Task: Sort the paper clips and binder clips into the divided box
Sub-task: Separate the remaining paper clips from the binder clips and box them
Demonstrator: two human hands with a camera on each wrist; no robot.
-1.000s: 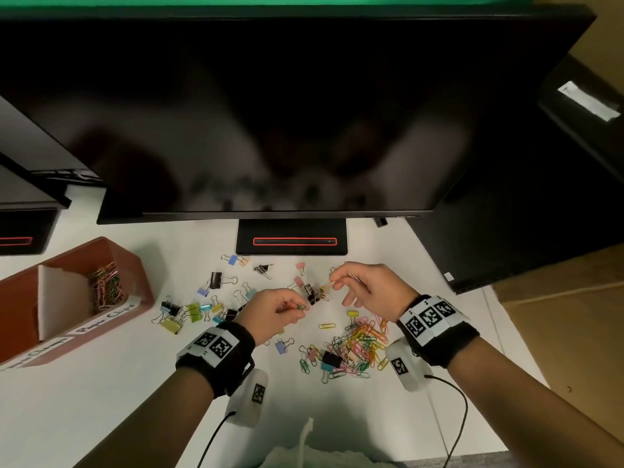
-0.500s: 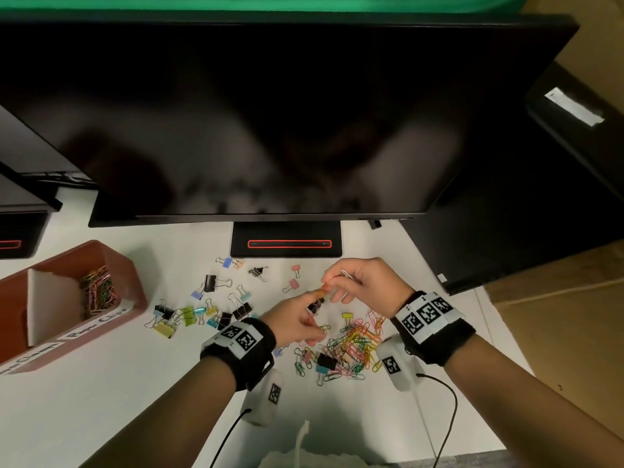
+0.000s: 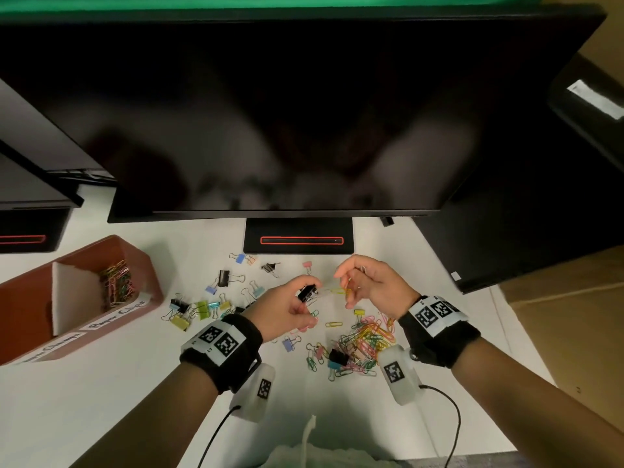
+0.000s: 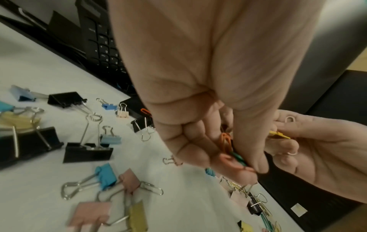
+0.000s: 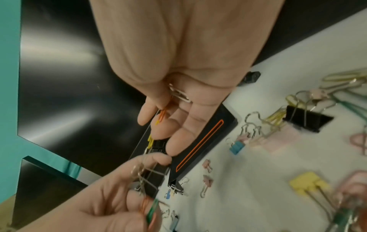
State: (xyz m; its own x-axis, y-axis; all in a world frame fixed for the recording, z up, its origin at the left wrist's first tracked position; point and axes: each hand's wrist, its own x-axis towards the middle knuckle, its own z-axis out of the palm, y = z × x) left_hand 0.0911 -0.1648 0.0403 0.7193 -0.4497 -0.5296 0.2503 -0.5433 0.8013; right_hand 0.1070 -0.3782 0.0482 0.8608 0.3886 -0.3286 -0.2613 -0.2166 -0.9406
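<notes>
My left hand (image 3: 309,295) pinches a black binder clip (image 3: 306,292) just above the table, and orange and green paper clips (image 4: 228,142) are tucked in its curled fingers. My right hand (image 3: 341,282), close on its right, pinches a yellow paper clip (image 3: 337,291) that reaches to the binder clip. It also holds a white paper clip (image 5: 178,94) and orange ones (image 5: 163,116). The red-brown divided box (image 3: 148,265) stands at the left; its right compartment holds paper clips (image 3: 116,282). A mixed pile of paper clips (image 3: 368,336) lies below my right hand.
Loose binder clips (image 3: 202,305) in several colours are scattered between the box and my hands. A large dark monitor (image 3: 287,113) overhangs the back of the white table, its stand base (image 3: 299,239) just behind my hands. A black case (image 3: 506,231) borders the right.
My left hand moved right to the black binder clip, took hold of it and lifted it. My right hand stayed close and now pinches the yellow clip beside it.
</notes>
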